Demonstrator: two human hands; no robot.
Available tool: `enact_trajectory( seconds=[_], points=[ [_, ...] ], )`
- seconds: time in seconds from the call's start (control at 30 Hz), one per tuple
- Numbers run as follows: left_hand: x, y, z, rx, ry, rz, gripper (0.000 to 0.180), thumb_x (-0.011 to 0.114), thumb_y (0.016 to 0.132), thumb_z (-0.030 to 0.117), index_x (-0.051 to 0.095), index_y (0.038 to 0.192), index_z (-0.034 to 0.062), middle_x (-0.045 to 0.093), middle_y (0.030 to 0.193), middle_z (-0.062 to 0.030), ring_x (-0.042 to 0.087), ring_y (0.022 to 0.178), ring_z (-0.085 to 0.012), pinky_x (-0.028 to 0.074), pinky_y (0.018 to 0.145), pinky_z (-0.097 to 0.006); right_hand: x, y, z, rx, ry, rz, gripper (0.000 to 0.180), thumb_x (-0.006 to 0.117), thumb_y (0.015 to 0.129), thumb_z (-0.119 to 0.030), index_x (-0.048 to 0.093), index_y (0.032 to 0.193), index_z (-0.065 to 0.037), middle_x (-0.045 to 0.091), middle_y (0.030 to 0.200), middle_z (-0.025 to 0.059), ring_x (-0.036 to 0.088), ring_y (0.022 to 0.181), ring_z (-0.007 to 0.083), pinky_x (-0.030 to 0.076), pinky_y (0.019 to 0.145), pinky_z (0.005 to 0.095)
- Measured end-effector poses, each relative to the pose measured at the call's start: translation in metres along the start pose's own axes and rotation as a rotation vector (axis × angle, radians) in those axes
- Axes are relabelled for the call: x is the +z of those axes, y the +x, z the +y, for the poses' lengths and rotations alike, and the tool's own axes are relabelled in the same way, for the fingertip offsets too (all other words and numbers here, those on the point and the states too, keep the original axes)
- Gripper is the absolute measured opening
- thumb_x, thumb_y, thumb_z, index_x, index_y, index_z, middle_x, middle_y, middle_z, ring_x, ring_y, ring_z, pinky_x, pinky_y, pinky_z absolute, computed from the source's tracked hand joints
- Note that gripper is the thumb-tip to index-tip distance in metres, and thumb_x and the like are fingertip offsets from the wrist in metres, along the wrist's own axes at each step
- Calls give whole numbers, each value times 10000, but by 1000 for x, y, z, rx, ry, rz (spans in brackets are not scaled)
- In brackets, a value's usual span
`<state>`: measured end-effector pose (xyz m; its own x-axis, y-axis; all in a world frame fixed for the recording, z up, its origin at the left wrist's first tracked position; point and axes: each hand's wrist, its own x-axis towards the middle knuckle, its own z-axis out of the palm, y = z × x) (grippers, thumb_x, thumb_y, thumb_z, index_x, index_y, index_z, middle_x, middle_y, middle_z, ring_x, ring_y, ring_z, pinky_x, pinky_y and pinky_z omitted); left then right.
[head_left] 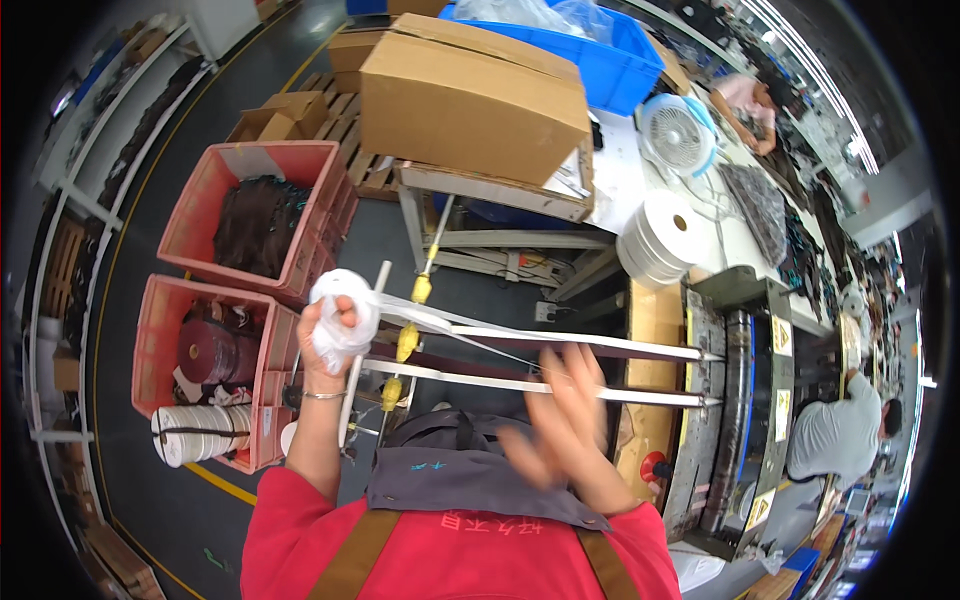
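Observation:
My left hand [325,345] is closed around a loose coil of white strip [345,305], its fingers poking through the middle. From this coil, white strips run rightward, and a thin strand stretches toward my right hand [565,410]. That hand is blurred by motion, with its fingers stretched and its thumb apart, over the lower white band [480,380]. Both white bands lie along dark maroon strips and lead into a machine with a roller [728,420] on the right. Whether my right fingers touch the band or strand cannot be made out.
Yellow guides [407,342] sit on a rod by the bands. Red crates [240,290] stand left, with a bundle of white spools [203,433] beside them. Ahead are a cardboard box [475,100], a large white spool [662,235] and a fan [678,137]. Two people work at the right.

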<state>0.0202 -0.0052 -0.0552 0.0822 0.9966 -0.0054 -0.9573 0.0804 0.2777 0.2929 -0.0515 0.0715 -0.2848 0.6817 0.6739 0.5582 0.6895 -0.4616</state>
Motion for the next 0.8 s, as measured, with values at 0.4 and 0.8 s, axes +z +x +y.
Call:
enact_trajectory(
  seconds=[0.4, 0.8],
  points=[
    [6, 20, -55, -629, 1139, -99, 229, 529, 861, 266, 560, 883, 40, 592, 784, -43, 565, 683, -87, 455, 593, -224, 86, -42, 47, 249, 272, -388, 221, 511, 832, -246, 515, 723, -54, 542, 583, 149, 539, 511, 327, 423, 471, 410],
    [1, -6, -63, -419, 47, 228, 322, 549, 789, 208, 521, 1003, -30, 603, 851, -151, 611, 706, -205, 524, 603, -307, 102, -79, 65, 382, 128, -221, 165, 528, 824, -210, 541, 814, -47, 562, 606, 112, 555, 531, 292, 433, 495, 366]
  ],
)
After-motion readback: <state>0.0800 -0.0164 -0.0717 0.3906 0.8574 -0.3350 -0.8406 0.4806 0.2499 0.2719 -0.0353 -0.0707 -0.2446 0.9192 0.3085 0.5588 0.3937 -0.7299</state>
